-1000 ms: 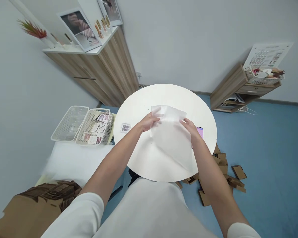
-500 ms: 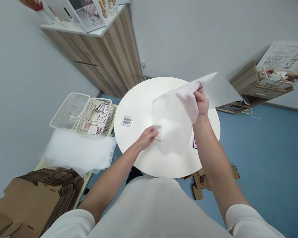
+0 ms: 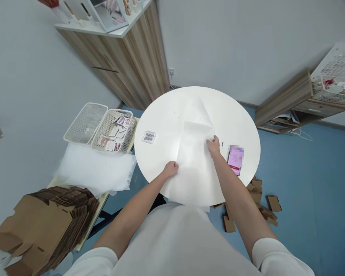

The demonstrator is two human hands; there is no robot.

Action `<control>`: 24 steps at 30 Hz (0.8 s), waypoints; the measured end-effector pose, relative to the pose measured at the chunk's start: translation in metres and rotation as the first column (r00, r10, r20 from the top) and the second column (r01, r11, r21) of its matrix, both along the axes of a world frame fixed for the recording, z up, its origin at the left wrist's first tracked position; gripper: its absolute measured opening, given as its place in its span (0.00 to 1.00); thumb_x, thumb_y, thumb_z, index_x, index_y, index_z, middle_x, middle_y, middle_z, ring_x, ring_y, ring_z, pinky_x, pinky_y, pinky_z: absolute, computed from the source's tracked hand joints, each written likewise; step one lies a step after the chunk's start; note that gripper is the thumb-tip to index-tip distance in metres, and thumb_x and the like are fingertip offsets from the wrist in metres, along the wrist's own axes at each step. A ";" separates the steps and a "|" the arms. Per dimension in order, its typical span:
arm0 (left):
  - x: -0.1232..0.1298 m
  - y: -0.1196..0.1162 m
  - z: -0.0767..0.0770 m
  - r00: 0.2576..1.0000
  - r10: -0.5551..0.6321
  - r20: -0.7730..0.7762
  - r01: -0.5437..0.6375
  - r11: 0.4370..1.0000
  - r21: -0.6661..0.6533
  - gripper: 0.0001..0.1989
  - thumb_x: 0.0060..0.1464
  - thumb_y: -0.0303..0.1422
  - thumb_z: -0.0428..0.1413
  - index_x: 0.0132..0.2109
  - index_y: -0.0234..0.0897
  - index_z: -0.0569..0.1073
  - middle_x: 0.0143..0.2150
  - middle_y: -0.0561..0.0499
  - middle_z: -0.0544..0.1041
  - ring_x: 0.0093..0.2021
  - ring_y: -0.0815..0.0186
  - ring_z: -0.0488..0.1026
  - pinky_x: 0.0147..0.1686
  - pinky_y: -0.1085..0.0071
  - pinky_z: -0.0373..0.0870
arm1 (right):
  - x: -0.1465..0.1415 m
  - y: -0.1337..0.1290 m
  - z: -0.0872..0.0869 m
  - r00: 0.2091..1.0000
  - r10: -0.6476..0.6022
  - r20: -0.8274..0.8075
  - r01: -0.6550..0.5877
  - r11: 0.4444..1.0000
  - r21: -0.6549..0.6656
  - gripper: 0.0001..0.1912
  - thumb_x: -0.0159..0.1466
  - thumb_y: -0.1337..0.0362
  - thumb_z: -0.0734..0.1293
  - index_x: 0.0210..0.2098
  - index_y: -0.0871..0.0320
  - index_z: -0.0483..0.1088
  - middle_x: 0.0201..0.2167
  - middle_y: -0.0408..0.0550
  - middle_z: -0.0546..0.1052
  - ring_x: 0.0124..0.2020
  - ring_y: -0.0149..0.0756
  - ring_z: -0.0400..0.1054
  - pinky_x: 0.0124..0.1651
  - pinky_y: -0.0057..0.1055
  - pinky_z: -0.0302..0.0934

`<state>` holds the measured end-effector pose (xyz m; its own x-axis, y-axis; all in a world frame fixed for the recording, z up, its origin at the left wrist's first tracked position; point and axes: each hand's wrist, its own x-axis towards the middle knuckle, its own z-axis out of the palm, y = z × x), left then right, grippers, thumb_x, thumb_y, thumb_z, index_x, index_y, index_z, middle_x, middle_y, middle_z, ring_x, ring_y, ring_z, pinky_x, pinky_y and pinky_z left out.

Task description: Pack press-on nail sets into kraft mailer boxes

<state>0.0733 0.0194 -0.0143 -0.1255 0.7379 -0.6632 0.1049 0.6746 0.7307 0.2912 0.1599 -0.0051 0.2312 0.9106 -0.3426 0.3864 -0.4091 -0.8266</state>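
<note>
A thin white translucent sheet (image 3: pixel 194 165) lies lengthwise on the round white table (image 3: pixel 158 111), its near end hanging over the front edge by the apron. My left hand (image 3: pixel 171 169) has its fingers closed at the sheet's left edge. On the opposite edge, farther up, my right hand (image 3: pixel 213 145) pinches the sheet. A folded or overlapping part of it shows beyond the hands. Left on the table sits a small clear case (image 3: pixel 148 137) with dark oval pieces. To the right of my right hand is a phone (image 3: pixel 235 161) with a lit pink screen.
On a side table at left are two white baskets (image 3: pixel 112 130), one holding cards, a stack of white sheets (image 3: pixel 94 168) and flattened brown cartons (image 3: pixel 46 226). Small brown boxes (image 3: pixel 229 223) lie on the floor. A wooden cabinet (image 3: pixel 143 50) stands behind left.
The sheet, held up in the air before, now lies flat on the table. My right hand has come down and left, my left hand slightly lower. The phone is now uncovered.
</note>
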 end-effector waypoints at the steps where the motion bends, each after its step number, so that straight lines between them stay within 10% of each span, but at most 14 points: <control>1: 0.002 0.002 -0.001 1.000 0.019 -0.022 -0.019 1.000 0.010 0.12 0.42 0.28 0.56 0.19 0.40 0.60 0.17 0.56 0.59 0.25 0.64 0.68 0.29 0.69 0.62 | 0.000 -0.004 0.000 0.998 0.008 0.068 -0.010 1.000 0.026 0.36 0.54 0.59 0.58 0.59 0.63 0.45 0.54 0.61 0.60 0.51 0.40 0.60 0.50 0.39 0.57; 5: 0.002 0.011 -0.003 0.990 0.071 -0.126 -0.066 0.997 0.045 0.08 0.43 0.28 0.55 0.23 0.40 0.62 0.22 0.54 0.63 0.34 0.60 0.70 0.37 0.66 0.62 | -0.001 -0.056 -0.004 0.891 0.224 0.394 -0.303 0.941 0.152 0.38 0.56 0.57 0.58 0.61 0.64 0.40 0.61 0.61 0.49 0.62 0.45 0.42 0.59 0.45 0.42; 9: -0.003 0.011 0.005 0.937 0.102 -0.335 -0.039 0.981 0.189 0.08 0.45 0.29 0.55 0.36 0.39 0.67 0.36 0.46 0.70 0.46 0.56 0.67 0.47 0.61 0.58 | -0.011 -0.132 -0.016 0.611 0.596 0.521 -0.681 0.732 -0.038 0.38 0.55 0.52 0.60 0.61 0.60 0.45 0.63 0.57 0.44 0.63 0.48 0.35 0.61 0.46 0.35; 15: -0.001 -0.026 0.017 0.880 -0.118 -0.459 0.334 0.842 0.424 0.22 0.45 0.34 0.57 0.49 0.44 0.67 0.58 0.44 0.62 0.61 0.54 0.52 0.59 0.59 0.43 | -0.028 -0.153 -0.022 0.525 0.600 0.603 -0.638 0.746 -0.187 0.39 0.59 0.49 0.55 0.62 0.63 0.40 0.64 0.58 0.38 0.64 0.48 0.29 0.60 0.50 0.27; 19: 0.000 -0.045 0.011 0.505 -0.379 -0.775 0.737 0.657 0.160 0.23 0.52 0.34 0.50 0.56 0.44 0.61 0.62 0.47 0.56 0.63 0.55 0.47 0.58 0.54 0.43 | -0.028 -0.156 -0.023 0.505 0.571 0.647 -0.631 0.756 -0.174 0.38 0.60 0.47 0.52 0.62 0.63 0.39 0.64 0.57 0.35 0.64 0.48 0.27 0.60 0.51 0.26; 24: -0.005 -0.044 0.001 0.185 -0.433 -0.882 0.839 0.536 -0.088 0.25 0.54 0.36 0.45 0.60 0.40 0.55 0.63 0.45 0.52 0.64 0.55 0.43 0.57 0.51 0.45 | -0.019 -0.182 -0.029 0.450 0.567 0.690 -0.654 0.735 -0.177 0.33 0.62 0.51 0.49 0.62 0.61 0.41 0.64 0.54 0.38 0.64 0.46 0.28 0.59 0.53 0.23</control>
<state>0.0679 -0.0248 -0.0130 0.2572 0.9305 -0.2608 0.9592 -0.2129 0.1862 0.2720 -0.0219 -0.0345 -0.2834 0.9279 -0.2425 0.9440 0.2252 -0.2412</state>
